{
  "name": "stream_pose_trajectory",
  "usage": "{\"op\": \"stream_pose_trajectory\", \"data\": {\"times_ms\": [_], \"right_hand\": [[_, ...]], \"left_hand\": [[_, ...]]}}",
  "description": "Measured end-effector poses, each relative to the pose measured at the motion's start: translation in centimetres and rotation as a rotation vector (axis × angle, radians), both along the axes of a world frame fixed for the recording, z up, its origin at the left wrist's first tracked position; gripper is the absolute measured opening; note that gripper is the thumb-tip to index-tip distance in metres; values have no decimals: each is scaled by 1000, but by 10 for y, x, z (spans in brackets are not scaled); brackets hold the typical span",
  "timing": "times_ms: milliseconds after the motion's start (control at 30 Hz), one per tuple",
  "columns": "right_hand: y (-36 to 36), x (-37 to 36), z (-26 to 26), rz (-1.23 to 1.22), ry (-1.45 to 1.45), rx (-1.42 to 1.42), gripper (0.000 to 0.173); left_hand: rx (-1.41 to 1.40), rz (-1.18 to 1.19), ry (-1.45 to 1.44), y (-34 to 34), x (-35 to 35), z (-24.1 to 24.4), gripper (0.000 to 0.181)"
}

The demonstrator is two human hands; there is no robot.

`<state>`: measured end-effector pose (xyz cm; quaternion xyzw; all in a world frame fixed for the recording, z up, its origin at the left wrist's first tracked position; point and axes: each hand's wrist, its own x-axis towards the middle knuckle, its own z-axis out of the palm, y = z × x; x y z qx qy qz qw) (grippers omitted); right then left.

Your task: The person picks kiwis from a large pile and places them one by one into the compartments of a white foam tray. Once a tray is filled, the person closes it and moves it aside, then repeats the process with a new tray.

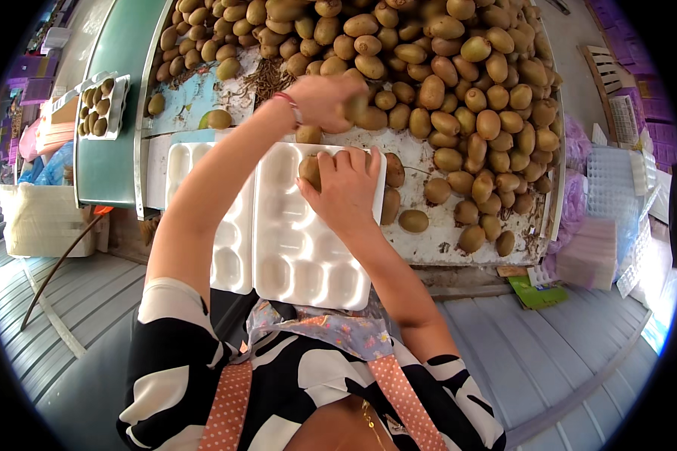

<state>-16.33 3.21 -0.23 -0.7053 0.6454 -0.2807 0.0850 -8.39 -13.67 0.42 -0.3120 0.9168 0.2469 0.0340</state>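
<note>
My left hand [327,104], with a red band at the wrist, reaches over the near edge of the kiwifruit pile. Its fingers are around a kiwifruit [357,107], both blurred. Below it, my right hand [344,189] grips another kiwifruit [310,172] over the upper part of a white moulded tray [316,231]. The cups seen in the tray's lower half hold nothing; my right hand hides some upper cups. A second white tray [228,234] lies against its left side, partly covered by my left forearm. Two kiwifruit [394,169] rest just off the tray's right edge.
A large pile of kiwifruit [457,73] covers the back and right of the worktable [429,248]. On the left, a filled tray [115,115] sits on a green conveyor belt [113,169]. Stacked trays [612,175] and purple wrapping [574,197] lie to the right. Dry stalks [268,82] litter the tabletop.
</note>
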Motion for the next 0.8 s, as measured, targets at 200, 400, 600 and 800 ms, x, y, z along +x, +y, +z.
{"op": "stream_pose_trajectory", "data": {"times_ms": [200,400,600,800], "right_hand": [[-31,-44,-19,-26,-98,-115,25],[-79,-98,-64,138,143,321,42],[-93,-96,-96,249,289,406,51],[-64,-106,-70,-89,-681,540,42]], "left_hand": [[123,242,240,23,86,36,61],[184,171,159,83,109,31,60],[123,136,20,99,115,27,59],[-13,242,-48,104,110,21,59]]}}
